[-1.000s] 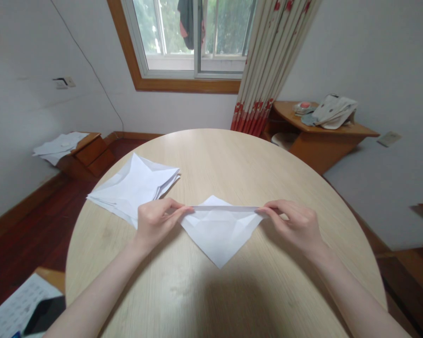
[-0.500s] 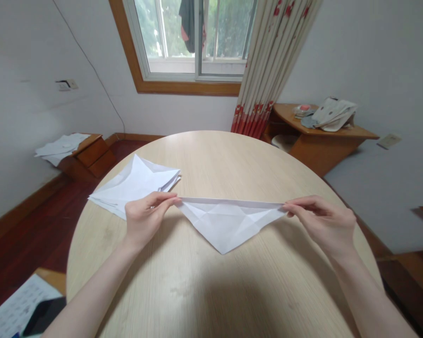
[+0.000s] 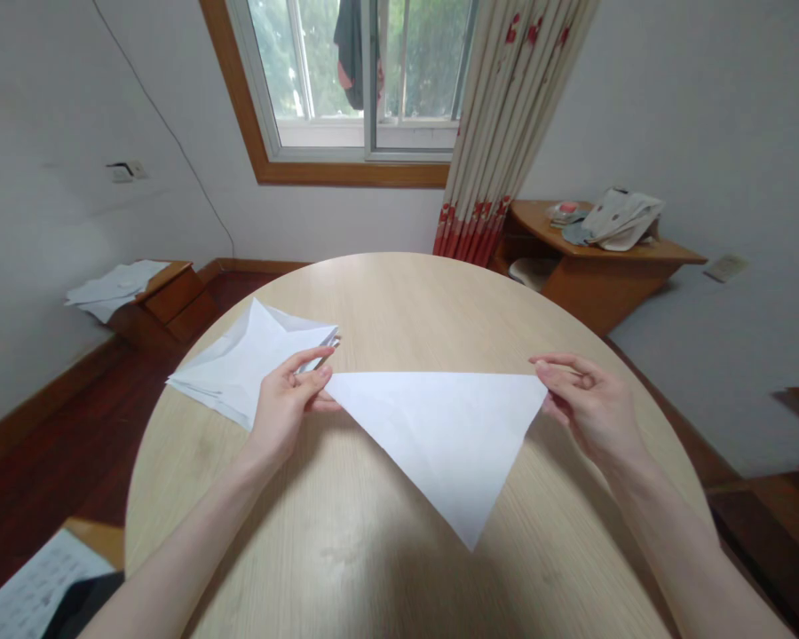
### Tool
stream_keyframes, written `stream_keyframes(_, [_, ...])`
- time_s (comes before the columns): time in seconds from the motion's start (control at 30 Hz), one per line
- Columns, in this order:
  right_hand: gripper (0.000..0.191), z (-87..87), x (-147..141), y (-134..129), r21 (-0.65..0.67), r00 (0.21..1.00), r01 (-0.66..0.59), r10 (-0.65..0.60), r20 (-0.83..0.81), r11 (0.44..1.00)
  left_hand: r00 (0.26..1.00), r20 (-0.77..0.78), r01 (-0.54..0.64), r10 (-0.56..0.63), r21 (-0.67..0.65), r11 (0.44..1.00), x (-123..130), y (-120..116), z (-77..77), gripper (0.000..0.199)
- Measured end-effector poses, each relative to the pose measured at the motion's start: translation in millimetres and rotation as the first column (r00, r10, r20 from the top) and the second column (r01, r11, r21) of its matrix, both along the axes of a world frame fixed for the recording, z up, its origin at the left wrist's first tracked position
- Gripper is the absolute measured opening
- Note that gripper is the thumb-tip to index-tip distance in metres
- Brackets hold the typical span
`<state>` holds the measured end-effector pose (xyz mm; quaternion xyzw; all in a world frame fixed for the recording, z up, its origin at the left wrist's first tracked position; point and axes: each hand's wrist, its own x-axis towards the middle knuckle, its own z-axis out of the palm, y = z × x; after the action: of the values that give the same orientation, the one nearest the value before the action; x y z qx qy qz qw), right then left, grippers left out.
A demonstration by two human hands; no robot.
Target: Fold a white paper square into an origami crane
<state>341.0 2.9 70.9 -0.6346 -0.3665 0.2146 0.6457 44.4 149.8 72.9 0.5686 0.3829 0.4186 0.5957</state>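
Paper [image 3: 443, 435], showing as a white triangle, is held over the table [image 3: 413, 302], its tip pointing to five o'clock. Its nine-o'clock corner is pinched by the left hand [image 3: 285, 401], its three-o'clock corner by the right hand [image 3: 596, 401]; a paper stack [image 3: 246, 355] is seen toward ten o'clock. The long edge should be drawn evenly taut, without tugging hard enough to tear it.
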Motion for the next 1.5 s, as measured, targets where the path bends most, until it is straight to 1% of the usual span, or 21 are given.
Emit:
stream_keyframes(0.07, [0.038,-0.8,1,1,-0.031,0.997,-0.021,0.018,-0.074,0.999,1.0,0.019,-0.018,0.019,-0.033,0.999,0,1,-0.2,0.06])
stream_keyframes(0.13, [0.04,-3.8,3,2,-0.071,0.997,-0.028,0.023,-0.07,0.997,1.0,-0.021,-0.012,0.012,0.009,1.0,-1,3,-2.4,0.052])
stream_keyframes(0.2, [0.04,-10.9,7,4,-0.122,0.999,-0.035,0.038,0.024,0.992,0.99,-0.138,0.03,-0.011,0.132,0.991,-2,5,-7.9,0.037])
stream_keyframes(0.23, [0.038,-15.9,10,6,-0.156,0.993,-0.031,0.049,0.108,0.987,0.975,-0.222,0.061,-0.011,0.223,0.973,-2,6,-12.0,0.03])
stream_keyframes(0.3, [0.031,-28.0,16,9,-0.221,0.935,-0.018,0.095,0.341,0.975,0.912,-0.407,0.14,0.051,0.427,0.893,0,6,-21.9,0.021])
stream_keyframes(0.37, [0.029,-40.5,21,12,-0.29,0.823,0.038,0.135,0.551,0.956,0.835,-0.525,0.22,0.166,0.595,0.773,3,4,-32.8,0.019])
stream_keyframes(0.43, [0.028,-51.2,21,15,-0.311,0.697,0.078,0.171,0.697,0.947,0.773,-0.577,0.292,0.265,0.694,0.659,7,1,-42.7,0.021])
stream_keyframes(0.47, [0.027,-55.4,20,16,-0.31,0.637,0.09,0.185,0.748,0.947,0.758,-0.58,0.315,0.3,0.727,0.61,9,-1,-46.9,0.022])
stream_keyframes(0.5, [0.025,-58.7,18,17,-0.301,0.586,0.09,0.194,0.787,0.949,0.759,-0.578,0.341,0.298,0.743,0.576,11,-4,-50.4,0.023])
stream_keyframes(0.53, [0.023,-61.2,15,18,-0.283,0.544,0.08,0.196,0.816,0.956,0.775,-0.579,0.375,0.254,0.745,0.552,13,-6,-53.6,0.026])
stream_keyframes(0.6, [0.021,-63.5,8,19,-0.227,0.493,0.034,0.181,0.851,0.973,0.794,-0.6,0.47,0.096,0.707,0.528,15,-11,-59.4,0.031])
stream_keyframes(0.67, [0.023,-63.0,-2,19,-0.192,0.489,-0.053,0.193,0.851,0.98,0.768,-0.638,0.571,-0.058,0.64,0.514,17,-15,-65.4,0.037])
stream_keyframes(0.7, [0.024,-62.0,-7,18,-0.201,0.5,-0.118,0.233,0.834,0.972,0.746,-0.657,0.61,-0.107,0.611,0.505,18,-17,-68.5,0.041])
stream_keyframes(0.8, [0.028,-59.7,-25,14,-0.298,0.504,-0.326,0.432,0.748,0.897,0.687,-0.708,0.69,-0.162,0.567,0.45,20,-21,-76.2,0.05])
stream_keyframes(0.87, [0.028,-60.7,-36,12,-0.369,0.471,-0.376,0.518,0.714,0.85,0.656,-0.739,0.72,-0.153,0.552,0.421,22,-24,-77.9,0.049])
stream_keyframes(0.97, [0.038,-65.8,-47,13,-0.473,0.355,-0.372,0.594,0.722,0.798,0.616,-0.783,0.739,-0.089,0.535,0.41,24,-29,-75.9,0.041])
stream_keyframes(1.03, [0.043,-68.5,-49,14,-0.531,0.277,-0.35,0.626,0.729,0.772,0.577,-0.816,0.764,-0.04,0.522,0.378,24,-32,-74.2,0.042])
stream_keyframes(1.13, [0.047,-68.1,-51,13,-0.582,0.212,-0.293,0.646,0.734,0.758,0.5,-0.865,0.814,0.025,0.48,0.328,23,-36,-73.3,0.048])
stream_keyframes(1.27, [0.054,-64.6,-51,10,-0.627,0.165,-0.217,0.661,0.732,0.748,0.42,-0.906,0.839,0.045,0.407,0.362,21,-38,-72.2,0.061])
stream_keyframes(1.37, [0.061,-66.9,-49,9,-0.653,0.157,-0.151,0.67,0.726,0.742,0.371,-0.929,0.853,0.011,0.345,0.392,22,-38,-68.9,0.084])
stream_keyframes(1.5, [0.072,-73.1,-45,9,-0.641,0.155,-0.122,0.653,0.742,0.758,0.332,-0.942,0.868,-0.04,0.289,0.404,22,-37,-64.4,0.108])
